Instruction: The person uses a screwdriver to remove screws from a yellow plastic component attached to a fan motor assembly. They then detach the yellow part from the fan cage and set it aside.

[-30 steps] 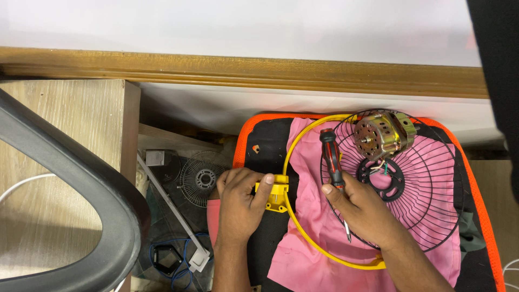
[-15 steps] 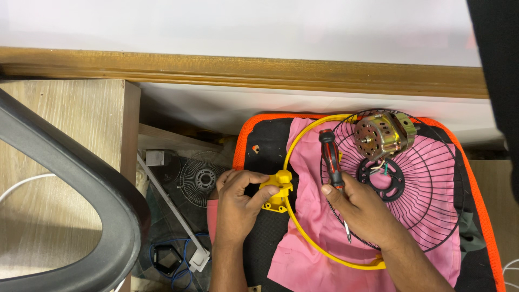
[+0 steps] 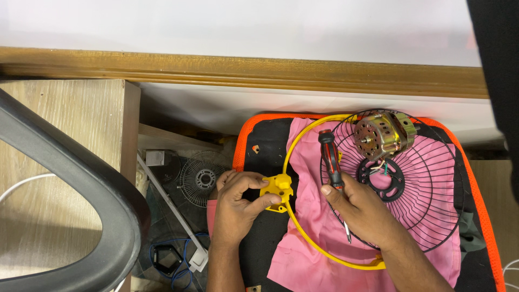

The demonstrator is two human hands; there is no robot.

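left hand (image 3: 238,203): fingers pinch the yellow clip (image 3: 277,192) on the yellow ring (image 3: 303,238)
right hand (image 3: 359,208): closed around the screwdriver (image 3: 331,162), handle up, tip down on the pink cloth (image 3: 319,232)
ring: lies on the cloth, atop the orange-edged mat (image 3: 476,194)
around: wire guard (image 3: 427,178) and motor (image 3: 381,135) just beside the right hand; small grille (image 3: 203,176) and blue cable (image 3: 162,251) left of the mat

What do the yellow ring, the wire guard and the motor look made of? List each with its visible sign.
Yellow ring: probably moulded plastic, going by its uniform bright colour and smooth, slightly glossy surface.
Wire fan guard: thin metal wire with a dark coating; the fine spokes hold their shape.
Fan motor: metal, with a brassy, shiny housing and a bare steel shaft.
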